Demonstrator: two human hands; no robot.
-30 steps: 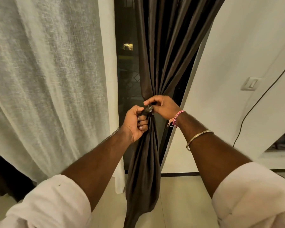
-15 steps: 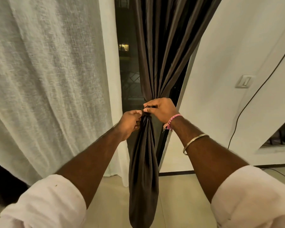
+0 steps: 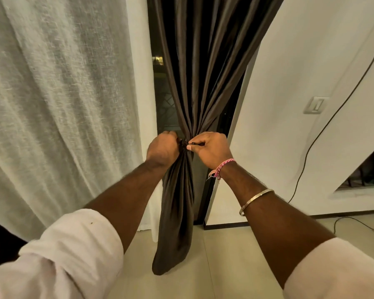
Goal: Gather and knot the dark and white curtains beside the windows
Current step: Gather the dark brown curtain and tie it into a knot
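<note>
between the left hand (image 3: 163,147) and right hand (image 3: 211,151), both clenched on it, the dark brown pleated curtain (image 3: 200,67) is bunched, tail hanging free above the floor (image 3: 235,255).

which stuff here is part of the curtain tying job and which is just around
Part of the job:
- dark curtain, bunched at its middle
- left hand, gripping the bunch
- right hand, pinching the bunch
- white curtain, hanging loose

Just around:
- wall switch
- black cable down the wall
- thread wristband
- metal bangle
</note>
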